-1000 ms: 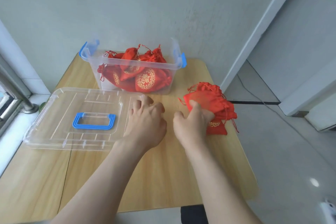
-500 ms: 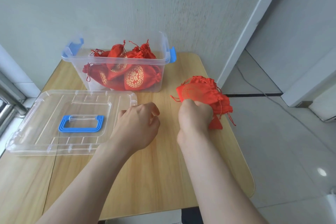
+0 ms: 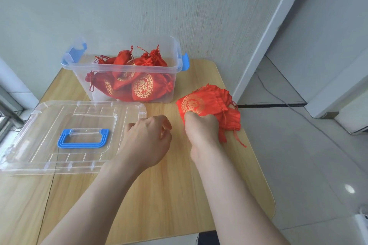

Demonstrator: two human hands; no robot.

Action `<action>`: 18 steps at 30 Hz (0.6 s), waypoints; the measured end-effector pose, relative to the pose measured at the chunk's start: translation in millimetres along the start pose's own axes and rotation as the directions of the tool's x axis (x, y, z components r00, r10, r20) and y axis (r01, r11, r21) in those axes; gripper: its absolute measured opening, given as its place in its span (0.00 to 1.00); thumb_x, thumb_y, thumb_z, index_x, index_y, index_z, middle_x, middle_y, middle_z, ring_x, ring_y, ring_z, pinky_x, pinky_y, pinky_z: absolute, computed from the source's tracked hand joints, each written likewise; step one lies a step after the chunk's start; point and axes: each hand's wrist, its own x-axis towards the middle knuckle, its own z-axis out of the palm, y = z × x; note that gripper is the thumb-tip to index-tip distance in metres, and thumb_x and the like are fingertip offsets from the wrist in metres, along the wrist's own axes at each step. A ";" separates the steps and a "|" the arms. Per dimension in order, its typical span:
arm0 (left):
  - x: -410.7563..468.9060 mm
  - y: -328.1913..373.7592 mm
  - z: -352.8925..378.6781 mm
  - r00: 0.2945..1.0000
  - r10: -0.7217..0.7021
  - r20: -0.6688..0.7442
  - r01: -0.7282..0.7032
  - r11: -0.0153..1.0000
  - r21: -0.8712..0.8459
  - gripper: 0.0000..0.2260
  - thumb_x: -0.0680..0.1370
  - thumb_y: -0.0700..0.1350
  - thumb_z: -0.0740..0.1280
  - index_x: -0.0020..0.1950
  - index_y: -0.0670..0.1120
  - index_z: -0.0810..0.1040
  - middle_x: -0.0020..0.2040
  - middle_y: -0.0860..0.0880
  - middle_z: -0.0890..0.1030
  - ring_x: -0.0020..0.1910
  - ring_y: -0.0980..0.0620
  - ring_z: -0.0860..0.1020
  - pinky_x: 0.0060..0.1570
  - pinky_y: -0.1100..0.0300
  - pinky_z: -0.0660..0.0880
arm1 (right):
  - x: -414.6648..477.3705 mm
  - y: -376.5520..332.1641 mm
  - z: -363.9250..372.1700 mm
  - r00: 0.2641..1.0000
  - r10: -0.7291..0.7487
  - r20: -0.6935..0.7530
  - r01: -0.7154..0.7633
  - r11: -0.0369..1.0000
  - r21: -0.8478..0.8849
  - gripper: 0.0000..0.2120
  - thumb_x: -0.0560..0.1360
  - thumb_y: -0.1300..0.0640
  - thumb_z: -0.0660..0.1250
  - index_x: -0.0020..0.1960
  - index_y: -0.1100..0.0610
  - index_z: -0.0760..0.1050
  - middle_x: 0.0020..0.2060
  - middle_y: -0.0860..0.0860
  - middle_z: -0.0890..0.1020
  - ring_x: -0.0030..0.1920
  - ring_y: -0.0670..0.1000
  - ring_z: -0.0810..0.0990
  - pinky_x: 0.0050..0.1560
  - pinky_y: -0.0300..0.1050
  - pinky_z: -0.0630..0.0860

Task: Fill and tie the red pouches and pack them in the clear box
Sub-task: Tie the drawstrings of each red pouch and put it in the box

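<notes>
A clear box [image 3: 127,69] with blue latches stands at the back of the wooden table and holds several tied red pouches [image 3: 143,87] with gold emblems. At the table's right edge lies a pile of flat red pouches [image 3: 207,103]. My right hand [image 3: 201,125] grips the top pouch of that pile, thumb on its gold emblem. My left hand [image 3: 147,139] hovers over the table's middle, fingers loosely curled and holding nothing.
The box's clear lid [image 3: 39,125] with a blue handle [image 3: 83,139] lies flat on the left of the table [image 3: 159,195]. A wall rises right behind the box. The table's right edge drops to a tiled floor [image 3: 308,165].
My right hand has closed on the top pouch of the pile and lifted its near edge. My left hand's fingers have curled in and it has drawn slightly back.
</notes>
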 end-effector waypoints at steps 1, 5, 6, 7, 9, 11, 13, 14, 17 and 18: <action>0.4 -0.7 -1.1 1.000 0.000 0.000 0.000 1.000 -0.012 0.10 0.81 0.47 0.62 0.58 0.55 0.81 0.50 0.58 0.83 0.52 0.52 0.82 0.59 0.50 0.71 | -2.0 0.6 1.8 0.999 0.014 0.028 -0.014 1.000 0.008 0.05 0.78 0.62 0.64 0.44 0.60 0.73 0.37 0.50 0.75 0.33 0.51 0.72 0.31 0.41 0.66; 2.7 -5.7 -4.3 0.999 -0.004 -0.045 0.000 0.997 -0.075 0.12 0.79 0.42 0.63 0.58 0.51 0.81 0.51 0.52 0.84 0.51 0.47 0.82 0.54 0.46 0.79 | -8.4 9.4 10.8 0.994 0.049 0.097 -0.052 0.998 0.027 0.08 0.77 0.59 0.65 0.53 0.62 0.78 0.47 0.55 0.84 0.45 0.56 0.84 0.35 0.42 0.70; 4.0 -6.3 -5.2 0.997 -0.012 -0.076 0.004 0.995 -0.097 0.12 0.78 0.40 0.62 0.58 0.49 0.81 0.52 0.50 0.83 0.51 0.46 0.82 0.53 0.46 0.79 | -10.6 10.9 12.0 0.993 0.036 0.111 -0.037 0.999 0.006 0.08 0.76 0.59 0.65 0.50 0.62 0.79 0.44 0.55 0.84 0.42 0.56 0.83 0.33 0.41 0.69; 5.0 -8.1 -5.6 0.994 -0.021 -0.107 0.008 0.993 -0.116 0.14 0.77 0.38 0.62 0.59 0.47 0.80 0.53 0.48 0.83 0.53 0.44 0.81 0.53 0.47 0.78 | -12.7 12.4 12.6 0.993 0.017 0.119 -0.014 1.000 -0.026 0.06 0.76 0.59 0.65 0.46 0.61 0.79 0.39 0.53 0.82 0.37 0.55 0.80 0.31 0.40 0.67; 7.0 -10.9 -6.2 0.985 -0.055 -0.161 0.029 0.987 -0.157 0.17 0.74 0.40 0.58 0.59 0.44 0.79 0.55 0.44 0.82 0.57 0.43 0.79 0.54 0.51 0.73 | -16.6 14.1 10.8 0.994 -0.051 0.101 0.057 0.996 -0.061 0.12 0.75 0.61 0.66 0.33 0.55 0.73 0.28 0.49 0.72 0.30 0.52 0.68 0.28 0.40 0.61; 8.5 -10.1 -9.1 0.974 -0.147 -0.171 0.107 0.969 -0.222 0.20 0.75 0.41 0.56 0.62 0.41 0.80 0.59 0.43 0.82 0.61 0.42 0.77 0.55 0.56 0.69 | -19.2 14.2 9.6 0.986 -0.154 0.069 0.158 0.986 -0.053 0.20 0.73 0.60 0.68 0.26 0.55 0.65 0.24 0.47 0.65 0.29 0.51 0.61 0.29 0.41 0.58; 10.2 -6.7 -14.6 0.946 -0.305 -0.106 0.244 0.889 -0.388 0.17 0.80 0.38 0.57 0.64 0.40 0.80 0.61 0.43 0.83 0.62 0.43 0.80 0.61 0.55 0.72 | -22.4 10.0 9.1 0.967 -0.252 0.040 0.253 0.967 -0.014 0.15 0.72 0.58 0.70 0.28 0.59 0.73 0.23 0.43 0.70 0.27 0.50 0.65 0.30 0.41 0.64; 12.2 -4.8 -18.4 0.922 -0.387 -0.028 0.312 0.782 -0.540 0.15 0.82 0.39 0.58 0.62 0.39 0.80 0.60 0.41 0.84 0.58 0.42 0.84 0.62 0.50 0.78 | -24.5 6.9 9.4 0.956 -0.293 0.018 0.293 0.956 0.008 0.11 0.72 0.57 0.72 0.32 0.57 0.80 0.24 0.41 0.76 0.26 0.48 0.72 0.30 0.40 0.69; 16.5 -2.3 -28.2 0.824 -0.482 0.298 0.448 0.232 -0.863 0.16 0.86 0.47 0.59 0.59 0.34 0.78 0.53 0.34 0.84 0.44 0.38 0.88 0.46 0.46 0.86 | -27.1 0.4 14.1 0.924 -0.377 -0.066 0.380 0.924 0.038 0.01 0.72 0.55 0.77 0.42 0.50 0.86 0.32 0.43 0.86 0.34 0.43 0.84 0.40 0.42 0.82; 16.4 -2.0 -31.4 0.808 -0.466 0.361 0.466 0.130 -0.875 0.18 0.87 0.48 0.60 0.59 0.33 0.77 0.52 0.33 0.84 0.42 0.39 0.88 0.41 0.49 0.86 | -26.6 -1.1 16.1 0.916 -0.390 -0.095 0.395 0.918 0.038 0.04 0.71 0.57 0.77 0.44 0.49 0.84 0.35 0.44 0.86 0.37 0.44 0.85 0.43 0.45 0.83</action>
